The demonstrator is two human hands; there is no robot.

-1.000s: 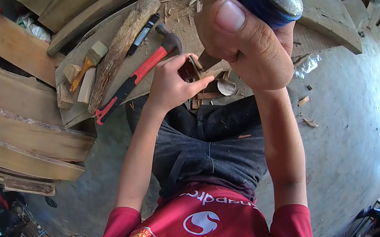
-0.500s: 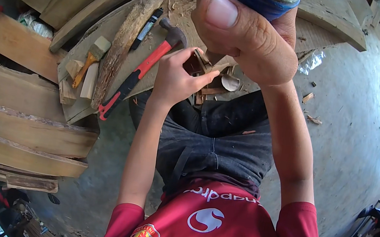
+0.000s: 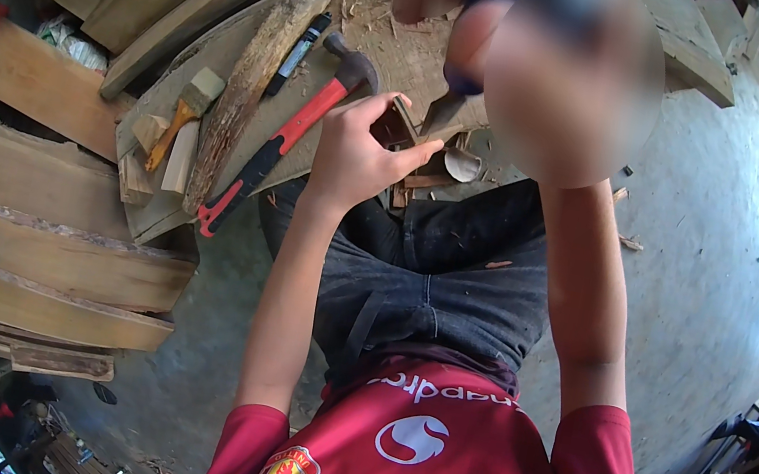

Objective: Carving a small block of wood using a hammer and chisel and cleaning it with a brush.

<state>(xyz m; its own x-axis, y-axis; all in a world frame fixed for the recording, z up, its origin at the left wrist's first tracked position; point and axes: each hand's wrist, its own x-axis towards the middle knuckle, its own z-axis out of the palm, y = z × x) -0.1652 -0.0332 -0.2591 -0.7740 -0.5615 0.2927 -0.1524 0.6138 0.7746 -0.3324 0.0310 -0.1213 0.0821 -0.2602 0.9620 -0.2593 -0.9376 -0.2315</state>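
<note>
My left hand (image 3: pixel 353 156) is closed on a small brown wooden piece with box-like walls (image 3: pixel 401 126), its thumb and fingers on opposite sides. A chisel (image 3: pixel 444 109) with a dark blue handle points down at that piece, its blade tip close to or on the wood; I cannot tell which. My right hand (image 3: pixel 566 102) grips the chisel's handle from above, close to the camera, and is partly blurred. Just left of my left hand lies a claw hammer (image 3: pixel 305 112) with a red and black handle.
A worktop (image 3: pixel 394 37) strewn with shavings holds a rough stick (image 3: pixel 260 79), a black marker (image 3: pixel 298 55), a brush (image 3: pixel 186 114) and a small round cup (image 3: pixel 461 165). Curved boards (image 3: pixel 44 239) are stacked at left. Wood scraps lie on the concrete floor (image 3: pixel 695 293).
My right hand has tilted and shifted a little right, and more of the chisel's blade shows. My left hand with the wooden piece has barely moved.
</note>
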